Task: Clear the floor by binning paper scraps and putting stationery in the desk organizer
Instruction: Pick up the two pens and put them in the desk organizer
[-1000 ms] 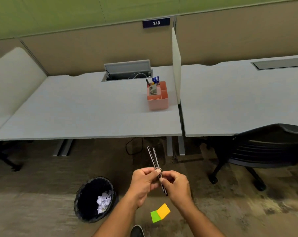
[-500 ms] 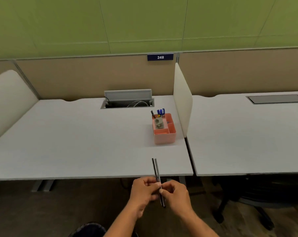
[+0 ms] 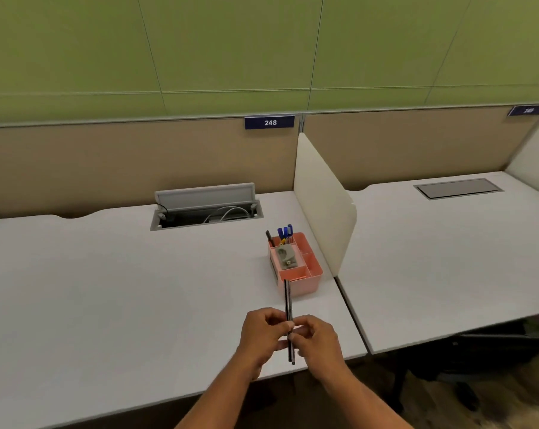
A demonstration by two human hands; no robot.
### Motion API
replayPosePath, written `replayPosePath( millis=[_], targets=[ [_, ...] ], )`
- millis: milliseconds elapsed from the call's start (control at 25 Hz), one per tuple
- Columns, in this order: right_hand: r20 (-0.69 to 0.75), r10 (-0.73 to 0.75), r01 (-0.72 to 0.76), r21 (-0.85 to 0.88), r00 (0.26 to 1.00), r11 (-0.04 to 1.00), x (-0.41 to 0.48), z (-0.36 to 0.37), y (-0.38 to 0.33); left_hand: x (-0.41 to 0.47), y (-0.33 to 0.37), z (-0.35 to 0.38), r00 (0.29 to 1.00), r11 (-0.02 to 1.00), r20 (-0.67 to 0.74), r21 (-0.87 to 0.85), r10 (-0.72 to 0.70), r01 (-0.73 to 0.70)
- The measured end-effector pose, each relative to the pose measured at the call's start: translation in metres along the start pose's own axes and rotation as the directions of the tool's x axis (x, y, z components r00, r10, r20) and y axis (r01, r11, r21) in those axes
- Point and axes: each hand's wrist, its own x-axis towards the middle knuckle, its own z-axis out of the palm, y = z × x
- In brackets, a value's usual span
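Two thin black pens stand nearly upright, side by side, pinched between my left hand and my right hand over the front of the white desk. Their upper ends overlap the near wall of the pink desk organizer, which stands by the divider. In the organizer's back compartment are blue pens and a black pen; a grey object lies in a middle compartment.
A white divider panel separates this desk from the right desk. An open cable hatch with wires sits at the back. A black chair is tucked under the right desk. The bin is out of view.
My view has risen from the floor to the desk, so the bin and the coloured sticky notes are gone from sight. Both hands have carried the pens up and toward the organizer.
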Motion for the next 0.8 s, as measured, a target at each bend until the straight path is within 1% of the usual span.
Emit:
replayPosePath(
  millis=[320, 520, 640, 800],
  targets=[
    [-0.076, -0.045, 0.048, 0.040, 0.996, 0.998, 0.082, -0.013, -0.026, 0.079, 0.046, 0.013, 0.995, 0.994, -0.001, 0.045, 0.103, -0.103],
    [-0.099, -0.122, 0.125, 0.020, 0.988, 0.992, 0.156, -0.041, -0.032, 0.151, 0.080, 0.035, 0.995, 0.988, -0.010, 0.122, 0.095, -0.093],
    [-0.131, -0.156, 0.154, -0.026, 0.979, 0.988, 0.205, -0.064, -0.034, 0.195, 0.105, 0.057, 0.995, 0.976, -0.010, 0.195, 0.101, -0.097],
    [-0.142, -0.160, 0.146, -0.101, 0.977, 0.984, 0.260, -0.088, -0.029, 0.246, 0.123, 0.086, 0.995, 0.927, 0.001, 0.362, 0.100, -0.093]
  ],
)
